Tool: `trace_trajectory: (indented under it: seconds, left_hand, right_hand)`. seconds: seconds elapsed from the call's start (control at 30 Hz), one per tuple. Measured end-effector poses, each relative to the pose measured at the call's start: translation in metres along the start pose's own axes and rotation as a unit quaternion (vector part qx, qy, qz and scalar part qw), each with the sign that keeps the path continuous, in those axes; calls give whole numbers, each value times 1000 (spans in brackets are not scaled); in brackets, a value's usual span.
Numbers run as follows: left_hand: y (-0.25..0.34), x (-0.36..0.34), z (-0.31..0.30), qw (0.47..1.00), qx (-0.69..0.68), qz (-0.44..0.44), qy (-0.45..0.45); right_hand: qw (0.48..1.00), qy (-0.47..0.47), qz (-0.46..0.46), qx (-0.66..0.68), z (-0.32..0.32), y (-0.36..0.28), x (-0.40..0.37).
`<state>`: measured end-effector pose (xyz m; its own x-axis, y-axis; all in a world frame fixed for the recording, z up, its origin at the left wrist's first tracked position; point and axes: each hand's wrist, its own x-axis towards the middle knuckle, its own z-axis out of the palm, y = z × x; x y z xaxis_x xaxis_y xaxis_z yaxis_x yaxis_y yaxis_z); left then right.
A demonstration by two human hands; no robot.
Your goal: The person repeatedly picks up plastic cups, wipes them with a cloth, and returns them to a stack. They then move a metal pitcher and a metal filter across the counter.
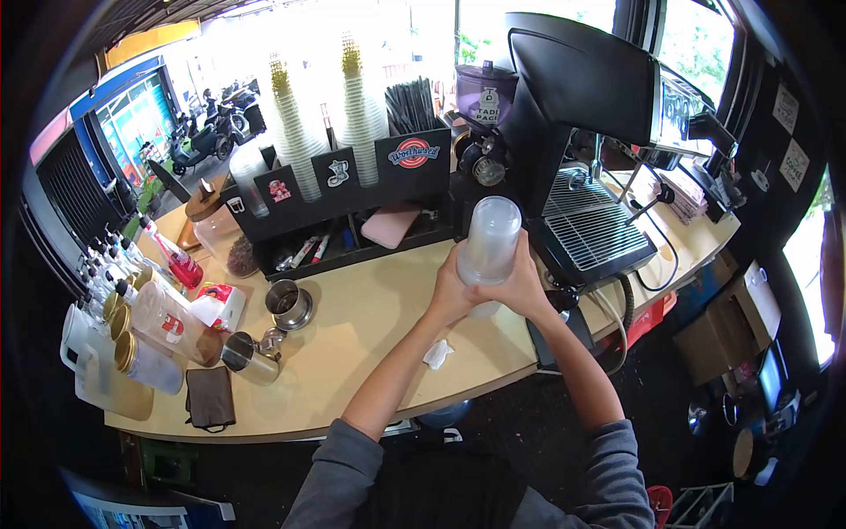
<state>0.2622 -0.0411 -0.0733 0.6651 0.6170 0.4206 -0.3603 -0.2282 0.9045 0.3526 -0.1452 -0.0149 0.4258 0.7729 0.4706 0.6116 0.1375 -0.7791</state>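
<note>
Above the wooden counter, both hands are wrapped round a translucent plastic container point(494, 234) with a rounded top and a whitish, cloudy body. My left hand point(451, 289) grips its lower left side, and my right hand point(523, 286) closes on the lower right. The thumbs come together at the front, low on the container. Part of its lower end is hidden behind the fingers. Just below the hands, a crumpled white tissue point(437, 354) lies on the counter point(370, 309).
A black espresso machine point(573, 97) and its drip tray point(592, 225) stand at right. Behind the counter, a black organizer point(335, 207) holds tall cup stacks and straws. Metal pitchers point(251, 359), syrup bottles, jars and a dark cloth point(210, 398) sit at left.
</note>
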Motion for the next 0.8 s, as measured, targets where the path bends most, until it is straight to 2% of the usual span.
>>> trace_trajectory:
  seconds: [0.33,0.6,0.8]
  left_hand:
    - [-3,0,-2,999,19,29,0]
    - [-7,-1,-5,997,38,62,-2]
    - [-1,-2,-5,998,41,46,-7]
  right_hand:
    - [998,42,-13,47,7,10,-2]
    - [996,71,-46,36,14,20,-2]
    - [993,87,-64,50,19,19,-4]
